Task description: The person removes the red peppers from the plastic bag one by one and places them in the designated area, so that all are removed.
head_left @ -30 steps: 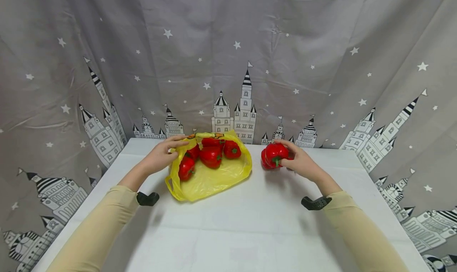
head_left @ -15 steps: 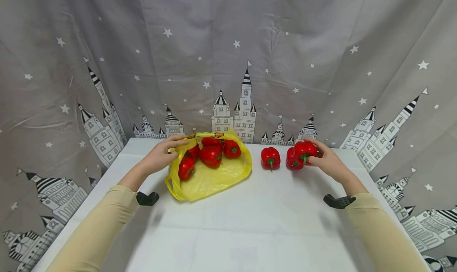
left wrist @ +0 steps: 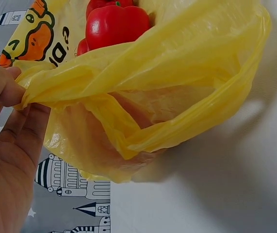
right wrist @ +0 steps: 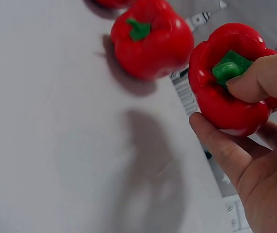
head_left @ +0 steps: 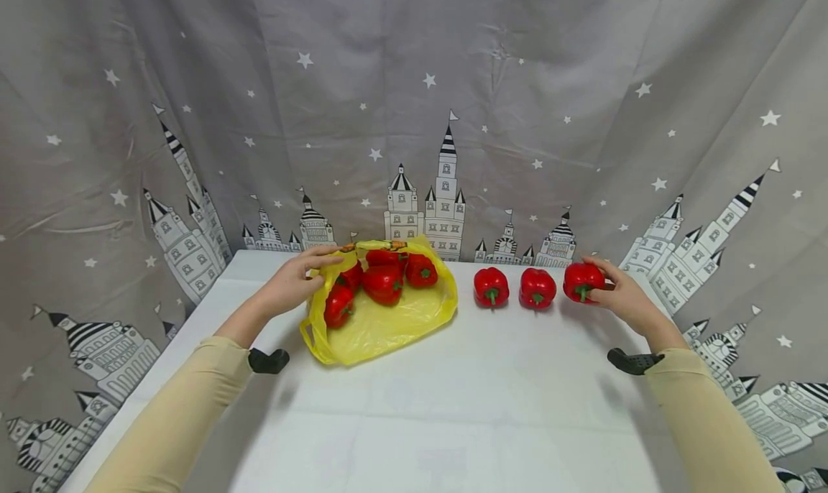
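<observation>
My right hand (head_left: 629,302) grips a red bell pepper (head_left: 579,280) with a green stem, its thumb beside the stem in the right wrist view. That pepper looks slightly above the white table. To its left stand two more red bell peppers, a nearer one (head_left: 537,289) and a farther one (head_left: 491,286), apart from each other. My left hand (head_left: 287,283) pinches the left rim of a yellow plastic bag (left wrist: 196,63) between thumb and fingers. The bag lies with its mouth towards me, and several red peppers (head_left: 382,284) are inside it.
A white-covered table (head_left: 414,421) spreads under everything. Right behind it hangs a grey curtain (head_left: 414,69) printed with stars and castles. A loop handle (head_left: 309,338) of the bag sticks out at its lower left.
My right hand has carried its pepper rightward, past the two peppers standing on the table, which were partly hidden before. The left hand and the bag have stayed still.
</observation>
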Motion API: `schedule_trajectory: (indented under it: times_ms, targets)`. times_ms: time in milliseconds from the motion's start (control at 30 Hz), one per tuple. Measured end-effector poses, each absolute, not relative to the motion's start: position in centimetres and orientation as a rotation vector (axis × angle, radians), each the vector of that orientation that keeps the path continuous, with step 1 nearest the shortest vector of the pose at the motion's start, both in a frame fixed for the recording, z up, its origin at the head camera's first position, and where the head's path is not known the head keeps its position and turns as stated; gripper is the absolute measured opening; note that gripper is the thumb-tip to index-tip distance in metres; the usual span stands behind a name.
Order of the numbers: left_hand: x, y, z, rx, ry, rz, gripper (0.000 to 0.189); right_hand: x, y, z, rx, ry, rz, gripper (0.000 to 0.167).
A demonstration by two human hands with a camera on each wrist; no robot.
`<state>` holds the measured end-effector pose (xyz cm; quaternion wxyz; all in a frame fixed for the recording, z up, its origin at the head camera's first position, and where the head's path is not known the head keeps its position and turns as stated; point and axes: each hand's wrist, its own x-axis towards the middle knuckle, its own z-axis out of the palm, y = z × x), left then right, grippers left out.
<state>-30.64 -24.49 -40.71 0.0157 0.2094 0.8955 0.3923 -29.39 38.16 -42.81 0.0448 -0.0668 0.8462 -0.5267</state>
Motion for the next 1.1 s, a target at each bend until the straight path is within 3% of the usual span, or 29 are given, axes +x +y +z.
schedule_trajectory:
  times_ms: [400,1100]
  targets:
    - [-30.5,-24.2,-40.6,0.599,2.778,1.199,0.050,-30.1,39.2,-45.4,-0.208,2.616,-1.550,0.074]
    - [-30.5,-24.3,-40.6,0.607,2.785,1.207,0.049,-30.6,39.1,-46.5,-0.123,2.606,-1.433,0.079]
